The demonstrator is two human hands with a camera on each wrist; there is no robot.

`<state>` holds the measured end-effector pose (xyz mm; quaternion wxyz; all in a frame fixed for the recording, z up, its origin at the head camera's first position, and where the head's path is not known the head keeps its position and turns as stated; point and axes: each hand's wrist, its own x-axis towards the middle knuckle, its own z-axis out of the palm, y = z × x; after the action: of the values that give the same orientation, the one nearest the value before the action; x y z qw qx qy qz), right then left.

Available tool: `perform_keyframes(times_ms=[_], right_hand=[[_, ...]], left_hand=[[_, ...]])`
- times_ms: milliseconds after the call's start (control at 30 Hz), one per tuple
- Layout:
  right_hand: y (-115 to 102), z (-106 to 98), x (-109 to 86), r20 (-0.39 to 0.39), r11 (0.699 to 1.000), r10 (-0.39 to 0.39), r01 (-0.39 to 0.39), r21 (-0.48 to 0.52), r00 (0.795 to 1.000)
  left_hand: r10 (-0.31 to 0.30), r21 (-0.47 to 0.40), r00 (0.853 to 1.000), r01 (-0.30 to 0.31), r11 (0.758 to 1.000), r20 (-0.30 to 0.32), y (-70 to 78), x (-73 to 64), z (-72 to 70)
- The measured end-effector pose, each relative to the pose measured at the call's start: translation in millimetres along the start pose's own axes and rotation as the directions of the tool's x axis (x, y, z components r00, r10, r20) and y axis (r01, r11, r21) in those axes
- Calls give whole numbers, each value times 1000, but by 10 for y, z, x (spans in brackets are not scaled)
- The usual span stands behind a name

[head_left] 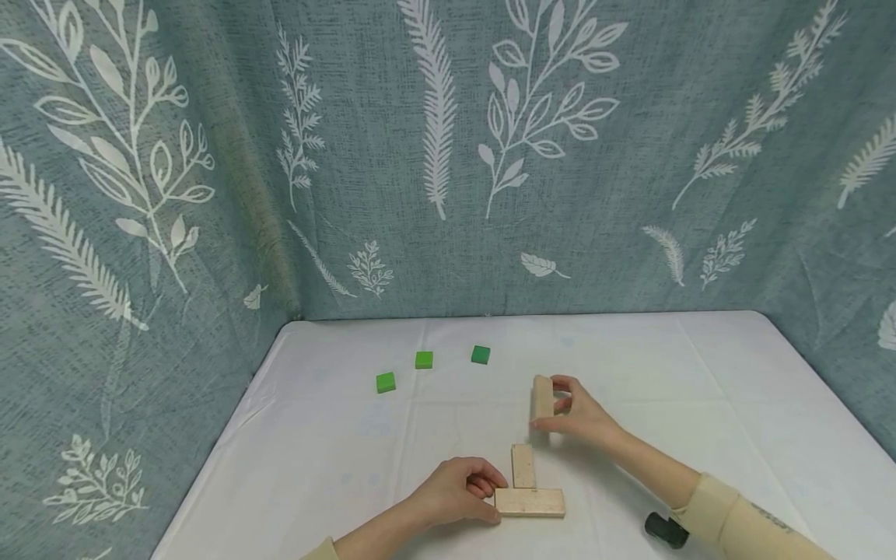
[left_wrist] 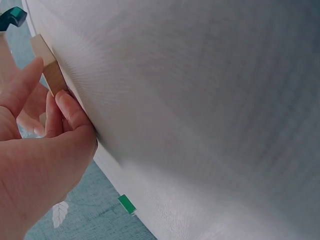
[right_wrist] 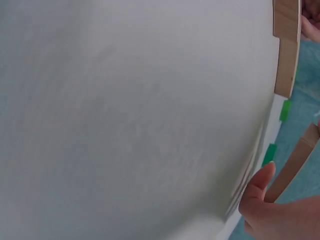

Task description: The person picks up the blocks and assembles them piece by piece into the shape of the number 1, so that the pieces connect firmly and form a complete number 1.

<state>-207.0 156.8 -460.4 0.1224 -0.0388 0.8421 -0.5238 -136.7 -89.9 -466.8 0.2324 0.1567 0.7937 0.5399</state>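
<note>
My left hand (head_left: 458, 491) pinches the left end of a pale wooden block (head_left: 529, 502) lying crosswise on the table, thumb at its near corner and index finger at its far one. Behind it a second wooden block (head_left: 522, 465) points away, its near end against the first, forming an upside-down T. Farther back and to the right, my right hand (head_left: 584, 416) holds a third wooden block (head_left: 542, 398) lengthwise between thumb and fingertips. In the right wrist view this held block (right_wrist: 295, 162) appears raised and tilted, apart from the other two.
Two light green squares (head_left: 386, 382) (head_left: 424, 359) and a darker green square (head_left: 481, 355) lie toward the back of the white-covered table (head_left: 315, 435). A black cylindrical object (head_left: 665, 530) is beside the right sleeve. Leaf-patterned curtains (head_left: 448, 257) enclose the back and sides.
</note>
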Motion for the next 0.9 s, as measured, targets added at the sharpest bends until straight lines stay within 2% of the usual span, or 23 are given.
perform_keyframes(times_ms=[600,900], right_hand=[[7,213,29,1,998,-25,25,-61,1000],[11,303,61,-15,986,-69,66,-155,998]], left_hand=[[6,14,1000,-6,1000,0,-6,-6,-3],[4,10,1000,-4,1000,-4,2,-15,-1]])
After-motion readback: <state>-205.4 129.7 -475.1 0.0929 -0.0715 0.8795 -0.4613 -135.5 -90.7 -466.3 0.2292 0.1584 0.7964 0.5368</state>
